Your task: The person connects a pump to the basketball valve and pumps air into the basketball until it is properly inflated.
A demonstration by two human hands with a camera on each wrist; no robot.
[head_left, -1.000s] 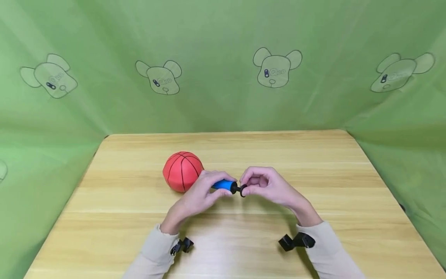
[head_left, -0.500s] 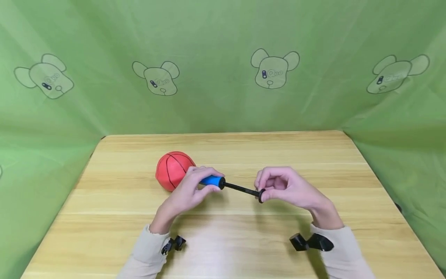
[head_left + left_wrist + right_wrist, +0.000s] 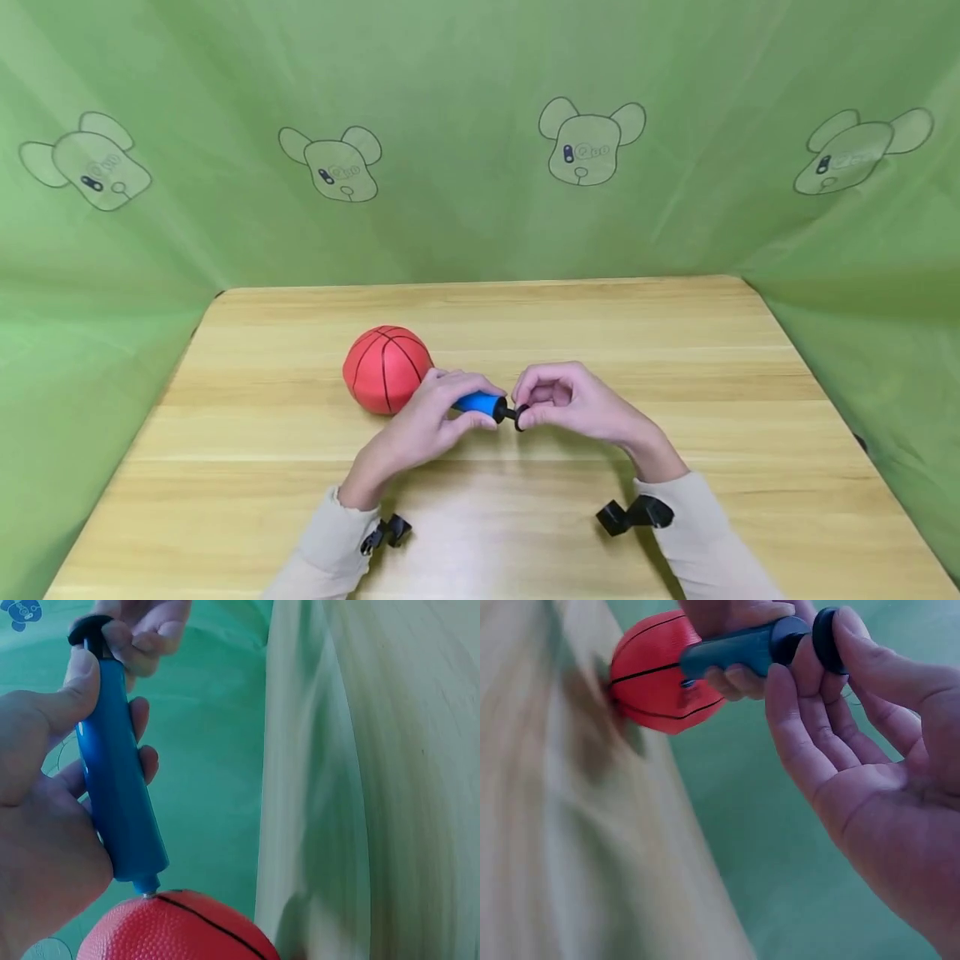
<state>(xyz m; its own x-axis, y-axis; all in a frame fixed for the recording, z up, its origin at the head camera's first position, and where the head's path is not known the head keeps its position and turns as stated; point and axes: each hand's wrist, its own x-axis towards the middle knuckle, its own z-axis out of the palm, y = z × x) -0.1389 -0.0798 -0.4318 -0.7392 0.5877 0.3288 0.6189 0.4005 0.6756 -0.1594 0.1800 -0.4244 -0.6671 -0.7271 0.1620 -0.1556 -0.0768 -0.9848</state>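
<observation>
One table (image 3: 495,500): one red ball (image 3: 384,371), two hands (image 3: 429,421) (image 3: 581,404) gripping one pump (image 3: 121,772).

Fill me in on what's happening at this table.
A person is working a blue pump against a red ball. The left hand grips the barrel, and its tip meets the ball's surface. The right hand pinches the black handle, which sits close to the barrel with only a short stretch of rod showing.

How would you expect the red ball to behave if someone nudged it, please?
The red ball would probably roll, being round, though the blue pump touching it may check that. Its pebbled skin, visible up close, suggests decent grip.
</observation>
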